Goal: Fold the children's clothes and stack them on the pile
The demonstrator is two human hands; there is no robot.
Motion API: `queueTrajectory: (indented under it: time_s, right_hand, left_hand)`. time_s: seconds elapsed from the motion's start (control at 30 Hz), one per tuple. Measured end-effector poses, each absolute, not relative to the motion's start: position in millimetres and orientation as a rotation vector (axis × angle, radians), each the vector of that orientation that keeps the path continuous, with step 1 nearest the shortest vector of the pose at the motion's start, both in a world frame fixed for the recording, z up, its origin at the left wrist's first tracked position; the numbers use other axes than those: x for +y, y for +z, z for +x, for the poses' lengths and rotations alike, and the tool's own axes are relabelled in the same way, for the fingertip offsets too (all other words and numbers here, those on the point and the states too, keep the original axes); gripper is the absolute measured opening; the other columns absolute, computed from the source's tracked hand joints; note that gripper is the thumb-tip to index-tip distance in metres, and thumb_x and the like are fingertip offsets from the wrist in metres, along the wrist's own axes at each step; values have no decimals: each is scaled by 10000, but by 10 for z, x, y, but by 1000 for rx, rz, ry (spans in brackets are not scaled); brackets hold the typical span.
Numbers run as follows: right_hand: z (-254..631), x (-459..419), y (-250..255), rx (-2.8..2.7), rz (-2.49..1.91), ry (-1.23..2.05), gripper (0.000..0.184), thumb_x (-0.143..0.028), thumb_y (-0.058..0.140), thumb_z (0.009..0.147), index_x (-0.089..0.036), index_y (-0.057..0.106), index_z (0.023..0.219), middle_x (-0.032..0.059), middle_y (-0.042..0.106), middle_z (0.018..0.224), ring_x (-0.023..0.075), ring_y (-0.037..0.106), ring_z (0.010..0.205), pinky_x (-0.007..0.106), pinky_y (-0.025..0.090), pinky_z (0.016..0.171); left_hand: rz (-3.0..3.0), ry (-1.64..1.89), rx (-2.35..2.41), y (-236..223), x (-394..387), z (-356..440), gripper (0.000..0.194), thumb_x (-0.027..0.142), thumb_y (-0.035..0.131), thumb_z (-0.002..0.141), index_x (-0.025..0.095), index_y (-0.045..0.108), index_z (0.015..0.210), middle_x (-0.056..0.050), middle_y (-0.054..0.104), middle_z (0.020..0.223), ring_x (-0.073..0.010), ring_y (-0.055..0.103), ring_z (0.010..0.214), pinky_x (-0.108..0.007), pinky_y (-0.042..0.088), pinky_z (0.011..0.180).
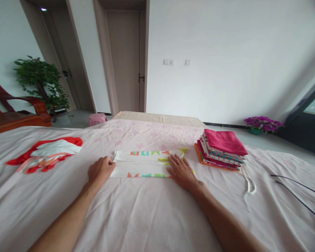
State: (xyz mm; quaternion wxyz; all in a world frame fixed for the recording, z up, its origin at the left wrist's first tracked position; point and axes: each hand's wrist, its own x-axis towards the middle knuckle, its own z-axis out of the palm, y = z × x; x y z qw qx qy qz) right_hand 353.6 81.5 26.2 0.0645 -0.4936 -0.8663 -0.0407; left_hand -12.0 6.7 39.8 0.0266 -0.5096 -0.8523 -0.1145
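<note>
Specimen: a white cotton-looking cloth with orange, teal and green printed shapes [139, 168], folded into a long flat strip. It lies crosswise on the pale pink, flower-printed bed sheet [136, 213], directly in front of the person, between the crumpled red-and-white garment [55, 148] on the left and the squared stack of folded, multicoloured cloths [225, 143] on the right.

Grip, left hand [102, 171]: fingers curled in, thumb side against the strip's left end; appears to pinch the edge there. How much fabric is tucked behind the fingers is hidden.

Grip, right hand [182, 171]: spread flat, palm down on the right end, partly over thin bright-yellow fabric ties [164, 161]. Pressing, not grasping.

Handling (judged): light, thin, limp; not fragile, but with little stiffness of its own, so the layers could slide apart or the strip sag if lifted by one end. Creases should flatten under a palm. Loose ties are likely to slip out of a fold.

Best hold (judged): all layers pinched together at each short end, thumb above and fingers beneath; a flat palm to steady the middle. Avoid pulling by the ties.
</note>
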Motion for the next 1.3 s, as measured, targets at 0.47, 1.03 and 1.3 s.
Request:
queueTrajectory:
  time_s: [0.47,1.03,1.3]
  right_hand:
    - [3559,817,239,-2593,-1487,-94,588,-454,322,1007,-168,344,1521,75,302,1584,237,224,1477,448,129,1207]
    - [3558,825,252,-2598,-1479,-91,586,-467,331,1005,-177,364,1513,80,337,1568,244,240,1471,441,146,1200]
    - [3550,822,275,-2591,-1475,-99,581,-463,317,1008,-177,365,1512,71,335,1571,245,250,1466,431,155,1196]
  left_hand:
    - [-1966,-223,-2145,378,14,268,240,224,408,898,220,607,1031,-90,610,1063,-238,602,973,-329,463,739]
    - [-1747,-285,-2600,477,10,13,370,470,391,904,225,580,1107,-112,631,1145,-257,665,942,-347,489,726]
    - [-1739,-590,-2619,375,106,-120,197,356,512,811,235,596,941,-72,684,1045,-225,656,977,-297,473,782]
